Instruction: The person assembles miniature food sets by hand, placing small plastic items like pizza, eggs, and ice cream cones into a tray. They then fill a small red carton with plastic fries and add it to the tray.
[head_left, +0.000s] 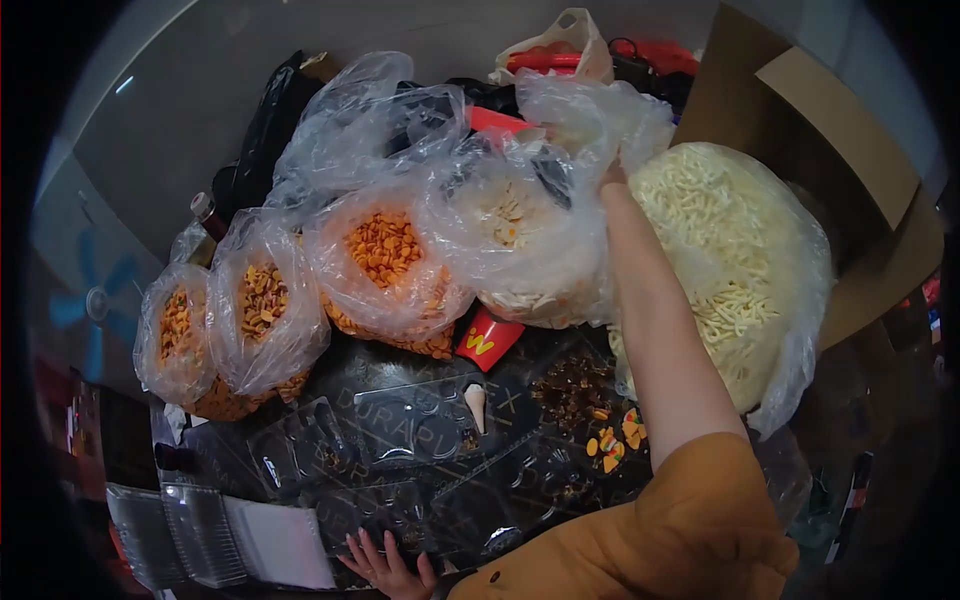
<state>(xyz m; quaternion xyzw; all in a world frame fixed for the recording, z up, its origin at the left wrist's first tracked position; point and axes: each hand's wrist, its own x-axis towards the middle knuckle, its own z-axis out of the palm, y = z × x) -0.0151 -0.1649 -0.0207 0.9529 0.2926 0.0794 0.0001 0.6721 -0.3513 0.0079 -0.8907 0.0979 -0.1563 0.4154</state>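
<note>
My left hand (385,567) rests at the near edge with its fingers spread, over a clear plastic tray (375,510). My right arm reaches across to the back, where my right hand (612,178) is at a crumpled clear plastic bag (570,125). Its fingers are hidden, so what it holds cannot be made out. Just left of that arm is an open bag of small white pieces (510,225). On the arm's right side sits a large bag of pale, fry-shaped pieces (715,220). A red carton with a yellow mark (488,338) leans below the bags.
Open bags of orange pieces (383,248) and mixed brown pieces (262,298) stand at left. A small cone-shaped piece (476,408) lies on a tray. Dark brown pieces (575,388) and burger-like pieces (618,440) lie nearby. Clear plastic packs (200,535) and a cardboard box (840,130) flank the surface.
</note>
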